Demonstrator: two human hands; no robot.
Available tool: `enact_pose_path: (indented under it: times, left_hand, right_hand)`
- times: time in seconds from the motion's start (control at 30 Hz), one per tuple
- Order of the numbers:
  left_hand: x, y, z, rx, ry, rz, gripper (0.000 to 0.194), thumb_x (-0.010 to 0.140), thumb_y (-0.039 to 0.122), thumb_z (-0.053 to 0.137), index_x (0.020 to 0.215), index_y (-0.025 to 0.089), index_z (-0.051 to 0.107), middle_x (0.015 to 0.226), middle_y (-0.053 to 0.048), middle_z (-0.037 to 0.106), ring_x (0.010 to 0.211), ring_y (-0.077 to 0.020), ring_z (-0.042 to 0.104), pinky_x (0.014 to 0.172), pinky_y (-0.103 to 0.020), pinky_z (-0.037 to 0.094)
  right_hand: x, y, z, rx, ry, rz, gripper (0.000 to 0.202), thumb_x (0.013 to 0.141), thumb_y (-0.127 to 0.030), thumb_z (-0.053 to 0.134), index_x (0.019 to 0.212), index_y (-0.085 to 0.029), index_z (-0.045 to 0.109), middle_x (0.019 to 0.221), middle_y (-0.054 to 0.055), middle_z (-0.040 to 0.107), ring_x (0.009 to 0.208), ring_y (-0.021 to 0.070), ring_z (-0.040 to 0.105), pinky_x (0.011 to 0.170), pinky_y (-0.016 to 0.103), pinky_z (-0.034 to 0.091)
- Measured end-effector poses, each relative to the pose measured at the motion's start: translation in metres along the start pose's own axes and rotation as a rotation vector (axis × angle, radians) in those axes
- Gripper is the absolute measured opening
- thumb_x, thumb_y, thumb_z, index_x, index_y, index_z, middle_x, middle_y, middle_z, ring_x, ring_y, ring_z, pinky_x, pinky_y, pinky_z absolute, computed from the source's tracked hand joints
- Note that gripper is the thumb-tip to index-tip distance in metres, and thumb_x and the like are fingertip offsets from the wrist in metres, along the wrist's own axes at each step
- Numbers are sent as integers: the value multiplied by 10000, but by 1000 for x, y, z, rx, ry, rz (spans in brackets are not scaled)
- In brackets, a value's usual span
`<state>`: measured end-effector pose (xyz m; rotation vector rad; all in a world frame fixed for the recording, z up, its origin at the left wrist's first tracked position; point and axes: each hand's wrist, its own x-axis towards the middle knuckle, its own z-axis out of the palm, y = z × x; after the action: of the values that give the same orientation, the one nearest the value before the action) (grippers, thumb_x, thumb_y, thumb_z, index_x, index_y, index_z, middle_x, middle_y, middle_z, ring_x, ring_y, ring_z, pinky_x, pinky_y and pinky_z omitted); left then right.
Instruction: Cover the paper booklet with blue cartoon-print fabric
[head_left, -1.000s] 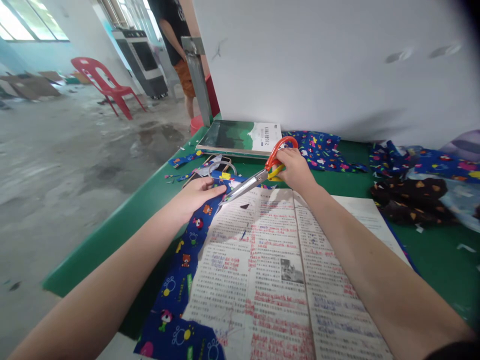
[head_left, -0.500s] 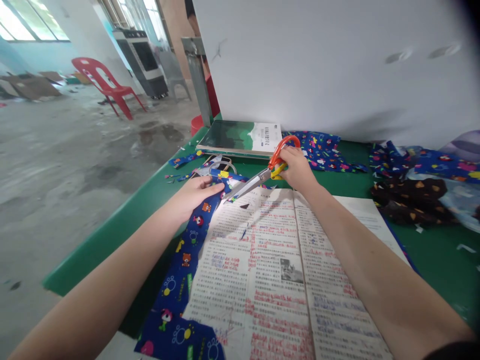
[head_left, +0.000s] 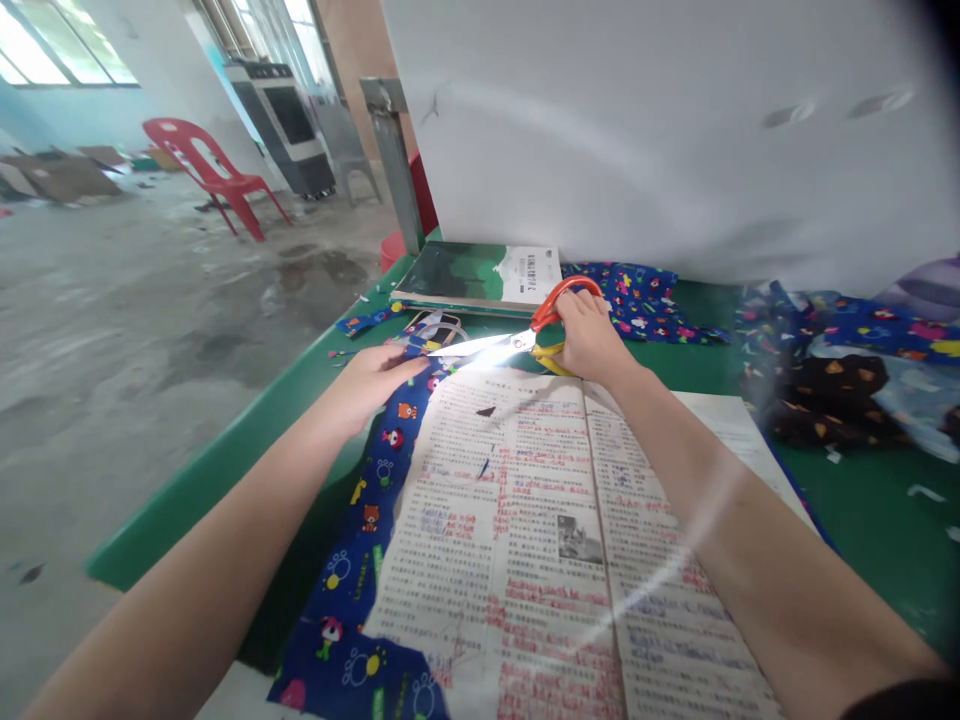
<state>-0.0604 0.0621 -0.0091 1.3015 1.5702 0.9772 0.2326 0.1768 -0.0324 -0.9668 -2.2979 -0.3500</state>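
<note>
My right hand (head_left: 589,335) grips scissors (head_left: 520,343) with one orange-red and one yellow handle. Their blades are parted and point left, over the top edge of the open book (head_left: 457,500). Dark blue cartoon-print fabric (head_left: 371,518) lies under the book and shows along its left side. My left hand (head_left: 375,383) pinches the fabric at the book's upper left corner, close to the blade tips. Light glares off the blades. The book's pages carry printed text with red and blue handwriting.
A green-covered book (head_left: 469,272) lies at the back of the green table (head_left: 187,490). Blue fabric scraps (head_left: 641,300) and brown cloth (head_left: 840,395) lie at the right. A white board (head_left: 637,130) stands behind. A red chair (head_left: 217,170) is on the floor.
The scissors have swung flatter, and their blades are wider apart and off the page corner. My left hand has shifted slightly left.
</note>
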Motion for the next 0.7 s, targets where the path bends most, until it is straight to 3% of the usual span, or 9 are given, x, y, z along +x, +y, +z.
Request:
enact_pose_path:
  times: [0.2, 0.43, 0.7]
  left_hand:
    - [6, -3, -5, -39, 38, -154, 267, 708, 416, 704, 893, 225, 684, 847, -39, 700, 667, -154, 640, 491, -208, 442]
    - [2, 1, -3, -203, -34, -160, 188, 696, 320, 737, 845, 211, 700, 870, -48, 717, 735, -170, 668, 657, -275, 543]
    - [-4, 3, 0, -302, -118, -159, 280, 688, 340, 758, 909, 184, 688, 903, -64, 723, 748, -181, 685, 688, -292, 567]
  right_hand:
    - [-1, -3, -3, -45, -35, -85, 329, 676, -291, 638, 941, -210, 459, 916, 81, 524, 881, 277, 477, 831, 480, 412]
    - [1, -9, -5, -72, -31, -108, 253, 720, -246, 597, 947, -209, 492, 957, 88, 540, 931, 281, 457, 879, 498, 385]
    - [8, -16, -5, -113, 54, -134, 225, 751, -244, 585, 955, -201, 500, 977, 89, 567, 963, 286, 480, 943, 509, 369]
